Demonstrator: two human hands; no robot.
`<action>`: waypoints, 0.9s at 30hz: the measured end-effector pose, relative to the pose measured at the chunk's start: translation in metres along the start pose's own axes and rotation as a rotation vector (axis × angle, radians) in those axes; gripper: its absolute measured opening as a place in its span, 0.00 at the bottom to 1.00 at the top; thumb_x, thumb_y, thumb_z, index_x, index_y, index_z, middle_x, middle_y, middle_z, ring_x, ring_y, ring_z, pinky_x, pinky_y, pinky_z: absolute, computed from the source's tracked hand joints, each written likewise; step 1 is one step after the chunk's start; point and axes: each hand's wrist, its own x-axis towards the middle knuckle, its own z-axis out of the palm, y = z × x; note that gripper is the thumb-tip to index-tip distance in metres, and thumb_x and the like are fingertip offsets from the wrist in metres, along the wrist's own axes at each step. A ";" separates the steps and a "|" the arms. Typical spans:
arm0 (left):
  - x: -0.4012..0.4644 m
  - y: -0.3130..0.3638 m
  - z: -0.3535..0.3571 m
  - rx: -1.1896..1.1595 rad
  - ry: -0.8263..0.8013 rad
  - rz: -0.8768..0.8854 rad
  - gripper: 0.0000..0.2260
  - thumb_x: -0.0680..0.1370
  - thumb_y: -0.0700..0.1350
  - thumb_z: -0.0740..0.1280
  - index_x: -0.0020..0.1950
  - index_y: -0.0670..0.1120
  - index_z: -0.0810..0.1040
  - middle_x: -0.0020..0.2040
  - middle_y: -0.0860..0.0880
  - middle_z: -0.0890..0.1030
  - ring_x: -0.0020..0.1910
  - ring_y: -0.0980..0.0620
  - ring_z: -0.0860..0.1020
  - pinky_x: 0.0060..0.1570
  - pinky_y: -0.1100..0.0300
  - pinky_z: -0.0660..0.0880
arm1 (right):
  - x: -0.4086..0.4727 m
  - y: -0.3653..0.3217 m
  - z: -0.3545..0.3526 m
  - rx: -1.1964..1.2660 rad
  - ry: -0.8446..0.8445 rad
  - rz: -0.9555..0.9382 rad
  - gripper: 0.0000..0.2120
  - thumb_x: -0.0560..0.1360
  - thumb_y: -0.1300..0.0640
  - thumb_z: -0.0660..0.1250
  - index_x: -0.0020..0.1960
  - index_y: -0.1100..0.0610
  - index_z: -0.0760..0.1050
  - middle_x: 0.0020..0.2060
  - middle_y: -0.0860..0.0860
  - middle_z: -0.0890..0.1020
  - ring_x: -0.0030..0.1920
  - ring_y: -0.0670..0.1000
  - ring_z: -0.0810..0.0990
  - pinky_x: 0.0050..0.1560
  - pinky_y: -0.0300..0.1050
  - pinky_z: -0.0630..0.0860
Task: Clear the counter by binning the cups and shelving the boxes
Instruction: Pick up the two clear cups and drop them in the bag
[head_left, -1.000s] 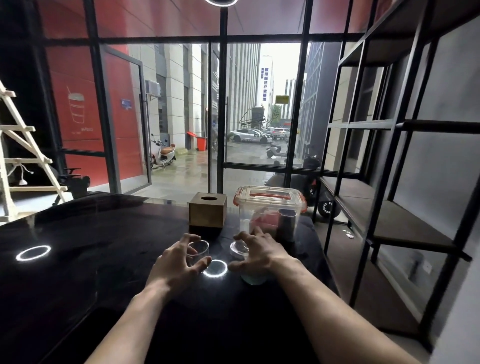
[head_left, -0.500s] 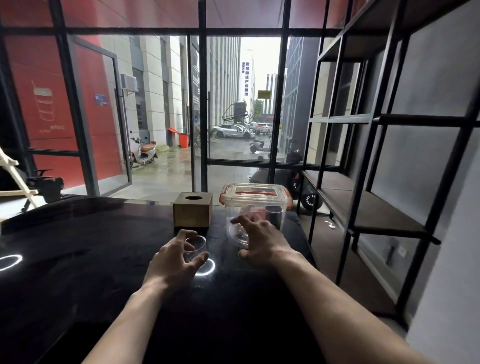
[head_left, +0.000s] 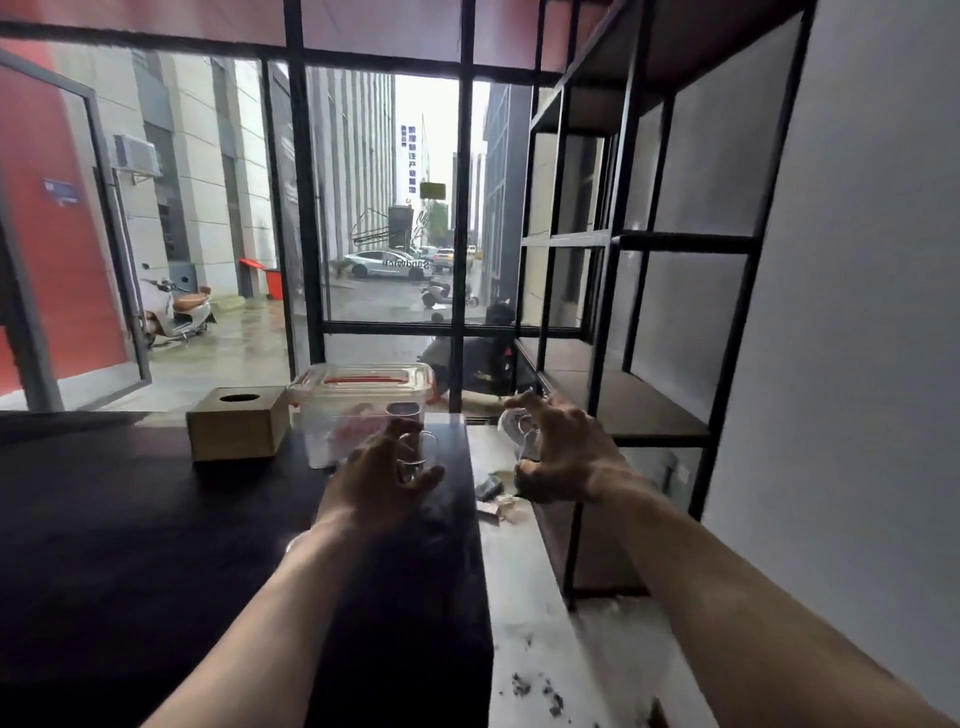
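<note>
fingers (head_left: 415, 480) of each hand grasp one clear cup (head_left: 418, 449), two boxes behind

A white car (head_left: 387, 263) outside bears mirrored lettering, possibly "Sandwich"; building sign (head_left: 412, 158) unreadable.

I'm getting one head-worn wide-angle view, looking forward and slightly down along both forearms, close over the dark counter (head_left: 156, 545). It's facing the glazed window wall (head_left: 384, 234), with the black shelving unit (head_left: 623, 239) filling the right side. No second view is sharing anything.
</note>
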 end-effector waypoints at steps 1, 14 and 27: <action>0.000 0.014 0.014 -0.002 -0.004 0.009 0.25 0.72 0.56 0.75 0.67 0.57 0.72 0.57 0.52 0.84 0.48 0.53 0.83 0.50 0.55 0.79 | -0.005 0.020 -0.006 -0.004 0.005 0.011 0.35 0.66 0.54 0.71 0.70 0.39 0.65 0.60 0.55 0.75 0.58 0.60 0.80 0.58 0.54 0.80; -0.012 0.112 0.216 0.045 -0.090 -0.074 0.25 0.69 0.62 0.71 0.64 0.60 0.72 0.52 0.55 0.83 0.51 0.50 0.83 0.54 0.50 0.79 | -0.048 0.231 0.026 0.051 -0.118 0.077 0.34 0.69 0.52 0.71 0.73 0.41 0.66 0.62 0.57 0.75 0.60 0.63 0.78 0.59 0.51 0.76; -0.055 -0.054 0.356 0.076 -0.157 -0.427 0.26 0.69 0.61 0.70 0.66 0.60 0.70 0.55 0.54 0.82 0.51 0.50 0.83 0.52 0.49 0.80 | -0.042 0.269 0.264 0.148 -0.390 0.111 0.33 0.70 0.54 0.69 0.74 0.43 0.65 0.60 0.54 0.73 0.59 0.61 0.76 0.55 0.52 0.76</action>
